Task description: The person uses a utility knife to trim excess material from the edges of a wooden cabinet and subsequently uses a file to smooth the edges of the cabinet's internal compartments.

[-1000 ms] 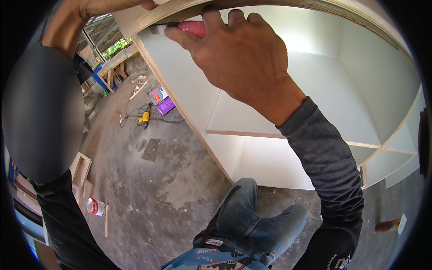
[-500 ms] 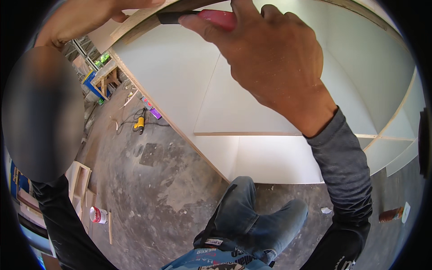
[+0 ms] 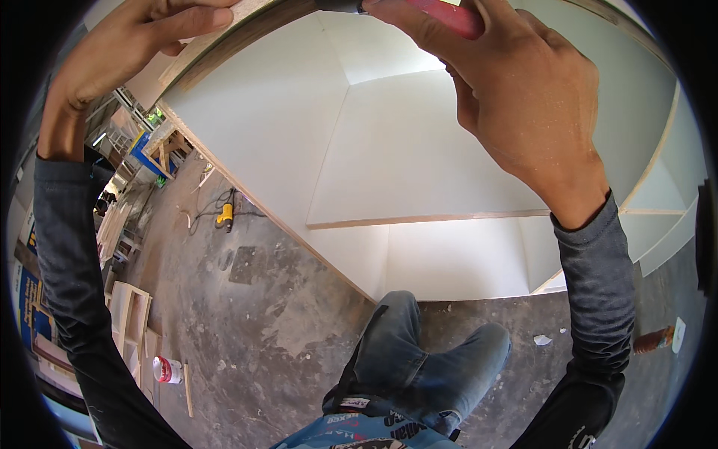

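My right hand point(image 3: 523, 97) is closed around a red-handled tool point(image 3: 452, 16) with a dark, flat-looking end. That end lies along the wooden top edge point(image 3: 247, 52) of a large white-lined cabinet point(image 3: 419, 150); its exact kind is unclear, as the upper picture rim cuts it off. Farther left, my left hand point(image 3: 142, 52) rests on the same edge near the cabinet's corner, with fingers stretched out and no tool in them. Inside the cabinet are white panels and a shelf with a bare wood-coloured front edge point(image 3: 426, 218).
On the concrete floor point(image 3: 284, 299) to the left lies a yellow power drill point(image 3: 225, 217) with its cord. A red-and-white can point(image 3: 167, 370), a thin wood strip point(image 3: 188, 391) and a wooden frame point(image 3: 133, 310) are nearer. A brown-and-white object point(image 3: 654, 340) is at right.
My right hand has slid rightward along the top edge with the red-handled tool. My left hand stays near the corner. The view has shifted slightly.
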### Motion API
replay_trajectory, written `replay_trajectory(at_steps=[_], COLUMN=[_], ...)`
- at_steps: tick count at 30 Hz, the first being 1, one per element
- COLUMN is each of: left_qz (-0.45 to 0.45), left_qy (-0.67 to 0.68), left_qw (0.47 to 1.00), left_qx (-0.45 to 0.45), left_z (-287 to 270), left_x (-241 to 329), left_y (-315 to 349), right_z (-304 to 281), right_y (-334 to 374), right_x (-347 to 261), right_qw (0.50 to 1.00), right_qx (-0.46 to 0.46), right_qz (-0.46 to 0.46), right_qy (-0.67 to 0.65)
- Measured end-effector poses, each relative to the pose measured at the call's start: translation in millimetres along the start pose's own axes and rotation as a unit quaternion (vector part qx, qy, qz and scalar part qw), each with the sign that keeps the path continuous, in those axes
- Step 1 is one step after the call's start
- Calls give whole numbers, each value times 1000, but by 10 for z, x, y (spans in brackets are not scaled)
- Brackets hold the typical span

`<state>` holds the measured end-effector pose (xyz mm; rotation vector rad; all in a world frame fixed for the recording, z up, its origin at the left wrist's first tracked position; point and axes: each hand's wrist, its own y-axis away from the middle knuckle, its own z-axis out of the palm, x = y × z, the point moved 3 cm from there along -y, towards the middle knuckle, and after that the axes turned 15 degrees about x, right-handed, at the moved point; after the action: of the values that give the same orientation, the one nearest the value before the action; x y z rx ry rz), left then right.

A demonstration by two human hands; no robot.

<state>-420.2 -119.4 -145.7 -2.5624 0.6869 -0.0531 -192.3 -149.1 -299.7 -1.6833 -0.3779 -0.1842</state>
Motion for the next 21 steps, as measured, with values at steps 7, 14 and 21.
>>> replay_trajectory(at_steps=[7,14,21], left_qz=[51,65,196], left_qy=[25,19,-15], left_qw=[997,995,979], left_qx=[56,67,-59], left_z=[-6,64,64], left_x=[-533,-408,-140], left_y=[-55,6,-167], right_z=[-112,-91,-342], right_y=[83,336,281], right_x=[244,624,640], right_qw=[999,991,996], right_qx=[-34,127,52], right_qz=[-14,-18,58], right_qy=[39,-46,-48])
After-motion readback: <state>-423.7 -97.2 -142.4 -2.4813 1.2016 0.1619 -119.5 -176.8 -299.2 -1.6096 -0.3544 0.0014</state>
